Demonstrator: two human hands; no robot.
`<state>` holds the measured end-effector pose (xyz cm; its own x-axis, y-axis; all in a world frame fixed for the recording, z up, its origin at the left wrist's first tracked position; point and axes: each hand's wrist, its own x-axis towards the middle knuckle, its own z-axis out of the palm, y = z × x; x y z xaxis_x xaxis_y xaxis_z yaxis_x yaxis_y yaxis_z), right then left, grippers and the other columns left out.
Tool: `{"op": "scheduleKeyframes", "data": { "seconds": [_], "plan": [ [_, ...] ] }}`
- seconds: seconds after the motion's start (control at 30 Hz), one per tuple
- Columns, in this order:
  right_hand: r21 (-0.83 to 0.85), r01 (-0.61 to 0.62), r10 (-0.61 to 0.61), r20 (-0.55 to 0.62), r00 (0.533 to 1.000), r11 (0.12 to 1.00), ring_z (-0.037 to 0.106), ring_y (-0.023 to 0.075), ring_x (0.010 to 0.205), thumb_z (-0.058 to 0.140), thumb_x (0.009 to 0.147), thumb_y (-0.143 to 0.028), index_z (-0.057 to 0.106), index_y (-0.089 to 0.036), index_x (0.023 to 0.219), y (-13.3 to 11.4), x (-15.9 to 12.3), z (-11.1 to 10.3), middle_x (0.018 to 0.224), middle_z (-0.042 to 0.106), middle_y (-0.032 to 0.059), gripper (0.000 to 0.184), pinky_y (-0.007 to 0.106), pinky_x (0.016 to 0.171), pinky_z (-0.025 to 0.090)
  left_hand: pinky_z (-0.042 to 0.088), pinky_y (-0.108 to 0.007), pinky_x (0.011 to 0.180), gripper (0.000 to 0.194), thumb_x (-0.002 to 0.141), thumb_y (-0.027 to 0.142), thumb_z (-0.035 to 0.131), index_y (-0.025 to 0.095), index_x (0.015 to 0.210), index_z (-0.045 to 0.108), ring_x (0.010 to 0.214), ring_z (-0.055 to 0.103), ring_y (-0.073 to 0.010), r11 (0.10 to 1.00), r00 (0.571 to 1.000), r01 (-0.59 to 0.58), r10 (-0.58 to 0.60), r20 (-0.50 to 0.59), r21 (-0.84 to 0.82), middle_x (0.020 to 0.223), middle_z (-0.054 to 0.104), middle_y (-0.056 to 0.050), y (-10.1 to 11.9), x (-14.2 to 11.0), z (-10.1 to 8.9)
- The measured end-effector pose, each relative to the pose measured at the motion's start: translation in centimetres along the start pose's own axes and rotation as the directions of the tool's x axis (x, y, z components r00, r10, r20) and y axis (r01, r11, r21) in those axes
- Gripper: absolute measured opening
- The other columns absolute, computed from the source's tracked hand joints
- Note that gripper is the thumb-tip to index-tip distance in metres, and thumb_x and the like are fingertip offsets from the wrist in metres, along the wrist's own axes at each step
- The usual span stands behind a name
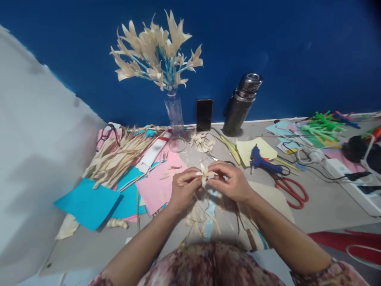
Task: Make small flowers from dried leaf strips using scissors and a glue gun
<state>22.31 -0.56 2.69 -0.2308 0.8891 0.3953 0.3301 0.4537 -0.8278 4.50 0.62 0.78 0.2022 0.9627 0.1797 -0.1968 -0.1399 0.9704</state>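
A small cream flower [204,173] with pointed petals, apparently of dried husk, is held up between my two hands over the table. My left hand [185,186] pinches it from the left, thumb and fingertips closed at a petal. On the other side my right hand [230,180] is closed on the right-hand petal. The flower's underside is hidden by my fingers. Below my hands lie thin husk scraps [198,218] and a pale blue strip [210,212]. Behind the flower is a little heap of curled cream pieces [202,142].
Husk flowers [154,43] stand in a clear bottle [175,113] at the back, beside a phone [204,115] and a flask [242,105]. Dried husks [119,155] and blue paper [87,202] lie left. A glue gun [263,161], red-handled scissors [293,192] and a power strip [353,184] are right.
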Motion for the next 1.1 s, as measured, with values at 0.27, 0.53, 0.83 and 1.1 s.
{"op": "scheduleKeyframes", "data": {
  "seconds": [0.27, 0.53, 0.83, 1.1],
  "plan": [
    [0.061, -0.199, 0.195, 0.063, 0.979, 0.978, 0.050, 0.0118, 0.060, 0.069, 0.084, -0.028, 0.073, -0.017, 0.087, 2.7, -1.0, 0.3, 0.071, 0.064, 0.0011, 0.012, 0.024, 0.056, 0.038, 0.048, -0.026, 0.061, 0.012, 0.081, 0.023, 0.072, 0.017, 0.073, 0.078, 0.064, 0.063, -0.0155, 0.955, 0.976, -0.216, 0.217, 0.021, 0.204, 0.069, 0.070, -0.006, -0.3, 0.5, -0.5],
    [0.115, -0.219, 0.216, 0.030, 0.976, 0.969, 0.043, 0.0097, 0.052, 0.072, 0.080, -0.031, 0.072, -0.016, 0.079, 3.3, -1.4, 1.0, 0.060, 0.057, -0.0019, 0.015, 0.022, 0.051, 0.033, 0.045, -0.025, 0.058, 0.010, 0.080, 0.021, 0.072, 0.018, 0.072, 0.077, 0.061, 0.059, -0.0140, 0.972, 0.993, -0.118, 0.117, 0.019, 0.202, 0.068, 0.067, -0.004, -0.7, 0.2, -0.5],
    [0.281, -0.296, 0.297, 0.038, 0.954, 0.913, 0.051, 0.0115, 0.059, 0.077, 0.076, -0.032, 0.074, -0.016, 0.082, 3.1, -1.3, 0.9, 0.068, 0.065, 0.0004, 0.017, 0.024, 0.058, 0.040, 0.040, -0.024, 0.056, 0.004, 0.074, 0.023, 0.078, 0.020, 0.075, 0.081, 0.066, 0.053, -0.0125, 1.000, 0.998, 0.029, -0.029, -0.048, 0.006, 0.075, 0.060, -0.003, -2.1, -0.1, 0.4],
    [0.654, -0.503, 0.443, 0.274, 0.854, 0.565, 0.061, 0.0146, 0.062, 0.088, 0.062, -0.045, 0.073, -0.015, 0.073, 3.1, -1.3, 1.6, 0.066, 0.068, 0.0016, 0.036, 0.028, 0.064, 0.048, 0.031, -0.022, 0.049, 0.027, 0.059, 0.034, 0.090, 0.013, 0.060, 0.073, 0.054, 0.042, -0.0068, 0.928, 0.953, 0.299, -0.300, 0.034, -0.221, 0.064, 0.051, 0.001, -2.4, -0.3, 0.8]
  ]
}}
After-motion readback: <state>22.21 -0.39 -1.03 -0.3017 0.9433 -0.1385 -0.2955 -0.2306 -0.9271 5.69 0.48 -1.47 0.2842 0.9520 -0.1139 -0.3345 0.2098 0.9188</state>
